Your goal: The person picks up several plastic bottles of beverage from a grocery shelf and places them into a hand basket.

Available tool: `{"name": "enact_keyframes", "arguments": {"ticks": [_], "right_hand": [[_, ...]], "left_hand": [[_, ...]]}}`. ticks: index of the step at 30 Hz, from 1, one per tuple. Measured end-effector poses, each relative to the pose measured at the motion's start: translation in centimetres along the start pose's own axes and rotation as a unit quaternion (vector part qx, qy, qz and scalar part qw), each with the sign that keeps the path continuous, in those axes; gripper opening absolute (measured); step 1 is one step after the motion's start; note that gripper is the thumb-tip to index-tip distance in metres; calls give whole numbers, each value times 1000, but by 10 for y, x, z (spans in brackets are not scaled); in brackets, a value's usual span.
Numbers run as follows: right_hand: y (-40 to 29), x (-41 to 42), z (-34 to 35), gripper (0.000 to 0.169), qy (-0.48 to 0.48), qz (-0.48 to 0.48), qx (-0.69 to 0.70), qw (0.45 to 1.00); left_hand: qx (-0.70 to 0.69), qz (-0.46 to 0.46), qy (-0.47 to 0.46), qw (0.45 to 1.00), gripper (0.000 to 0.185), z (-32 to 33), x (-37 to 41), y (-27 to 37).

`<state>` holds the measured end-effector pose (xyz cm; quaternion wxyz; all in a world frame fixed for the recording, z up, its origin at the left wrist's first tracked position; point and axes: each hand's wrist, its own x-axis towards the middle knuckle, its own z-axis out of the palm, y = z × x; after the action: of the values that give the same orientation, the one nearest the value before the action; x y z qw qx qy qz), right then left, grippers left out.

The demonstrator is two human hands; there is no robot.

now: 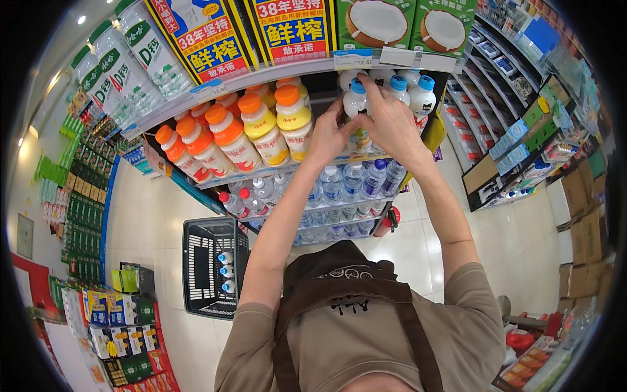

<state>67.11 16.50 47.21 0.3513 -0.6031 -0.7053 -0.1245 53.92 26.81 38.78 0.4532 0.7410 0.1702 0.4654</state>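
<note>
On the shelf, a white bottle with a blue cap [356,104] stands upright between my hands. My left hand [329,131] holds it from the left side, with the thumb across its front. My right hand [389,117] grips it from the right, a finger reaching up beside the cap. Just right of it is another blue-capped bottle [422,97], and more of the same kind stand behind, partly covered by my hand. To the left are several yoghurt-drink bottles with orange caps [295,115].
A dark plastic shopping basket [188,299] with blue-capped bottles [226,271] is on the floor at left. Above my hands runs a shelf edge with price tags [352,60], carrying coconut drink cartons [374,24]. Water bottles [331,183] line the lower shelves. A red fire extinguisher [389,223] stands at the rack's right foot.
</note>
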Motion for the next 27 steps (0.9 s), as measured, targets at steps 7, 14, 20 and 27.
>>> {"name": "enact_keyframes", "arguments": {"ticks": [7, 14, 20, 27], "right_hand": [[-1, -2, 0, 76, 9, 7, -61, 998], [-3, -2, 4, 80, 22, 24, -75, 997], [-8, -1, 5, 76, 45, 11, -96, 994], [-83, -38, 17, 67, 114, -75, 53, 989]], "left_hand": [[37, -51, -69, 996, 61, -5, 9, 4], [76, -43, -38, 996, 66, 3, 3, 12], [190, 55, 68, 978, 70, 4, -8, 13], [213, 114, 140, 960, 70, -25, -91, 47]]}}
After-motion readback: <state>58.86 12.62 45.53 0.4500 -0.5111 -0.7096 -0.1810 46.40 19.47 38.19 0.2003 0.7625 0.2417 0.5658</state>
